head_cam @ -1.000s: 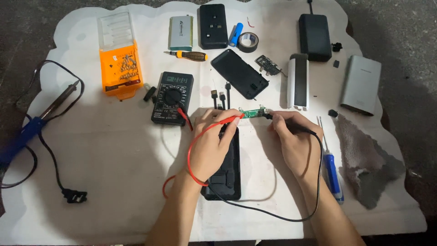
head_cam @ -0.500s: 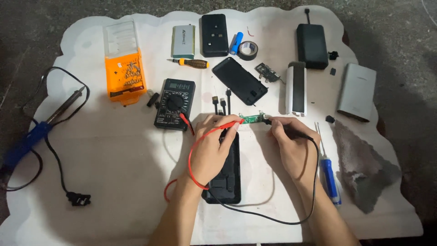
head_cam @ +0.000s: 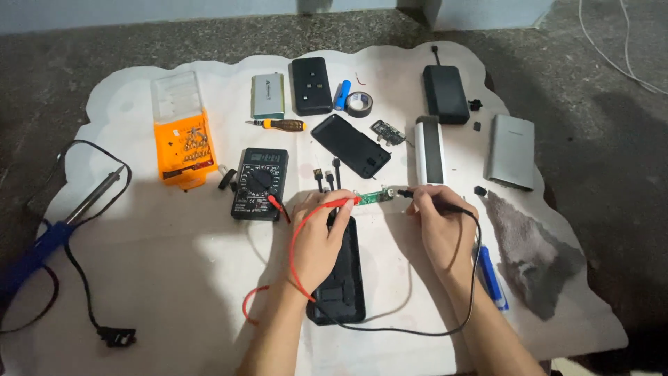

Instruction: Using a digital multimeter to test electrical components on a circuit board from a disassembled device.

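Holding a red probe (head_cam: pixel 332 204) in the left hand (head_cam: pixel 319 237) and a black probe (head_cam: pixel 431 202) in the right hand (head_cam: pixel 438 230), the person has both tips meeting a small green circuit board (head_cam: pixel 372 196) near the middle of the white mat (head_cam: pixel 174 278) spread on the floor. Each hand is closed around its probe in a pencil-like pinch; the two hands lie apart, one at each end of the board.

My judgement is that the board is very light, thin, stiff and fragile, likely to skid under a probe tip; its bare edges look the safest place to hold it. The probes are slim hard plastic on limp leads, red and black, which could tug at them. The red lead runs to a black multimeter (head_cam: pixel 259 182) toward the mat's left side.

Beneath the left hand lies a black rectangular case (head_cam: pixel 341 285), smooth and hard. Toward the right edge sit a soft grey cloth (head_cam: pixel 529 257) and a blue-handled screwdriver (head_cam: pixel 491 277).
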